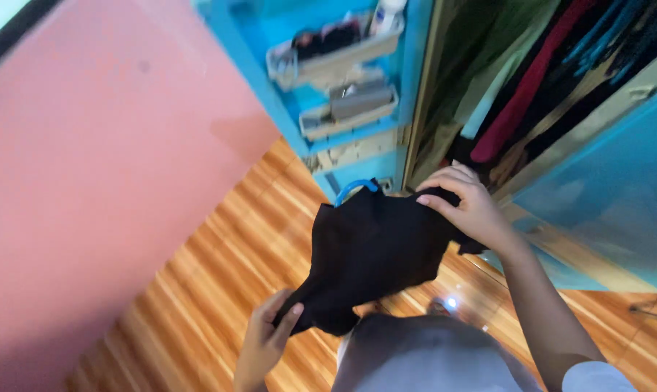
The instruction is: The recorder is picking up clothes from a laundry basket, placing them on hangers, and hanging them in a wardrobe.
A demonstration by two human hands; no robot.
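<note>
- A black garment (372,250) hangs on a blue hanger (355,190), in front of the open wardrobe (415,109).
- The right hand (465,207) pinches its top edge; the left hand (266,341) grips its bottom corner.
- Door trays (343,62) on the wardrobe hold small items and a white bottle (386,14).
- Clothes (532,80) hang inside the wardrobe.

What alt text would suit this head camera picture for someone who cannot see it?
Two hands, left hand and right hand, hold a black garment on a blue hanger above a wooden floor. Behind stands an open blue wardrobe full of hanging clothes.
</note>
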